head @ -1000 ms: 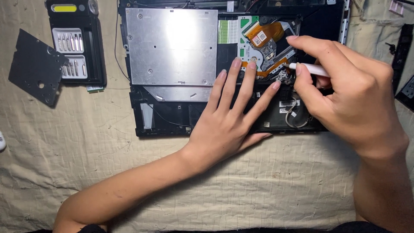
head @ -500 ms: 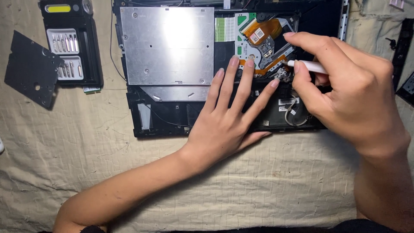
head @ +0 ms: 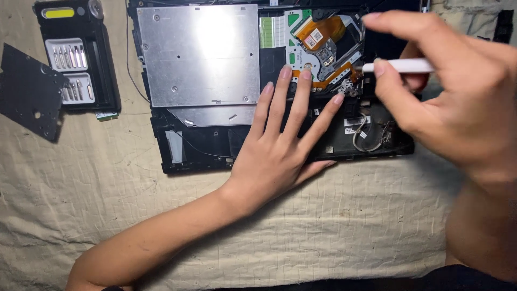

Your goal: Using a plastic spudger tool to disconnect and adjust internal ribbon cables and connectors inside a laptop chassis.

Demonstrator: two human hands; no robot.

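Lying on a cream cloth (head: pixel 334 237), an opened laptop (head: pixel 215 145), left hand (head: pixel 280 156) spread flat on it, white tool (head: pixel 401 66) gripped by right hand (head: pixel 458 102), bit case (head: pixel 75 54) left of laptop.

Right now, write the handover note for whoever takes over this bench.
Left hand: flat, fingers spread, pressing on the black chassis.
Right hand: grips a white tool, tip at the orange flex cable beside the silver drive.
Done: chassis is open, a black cover plate lies off to the left by the bit case.
Left: drive and board remain in the chassis.
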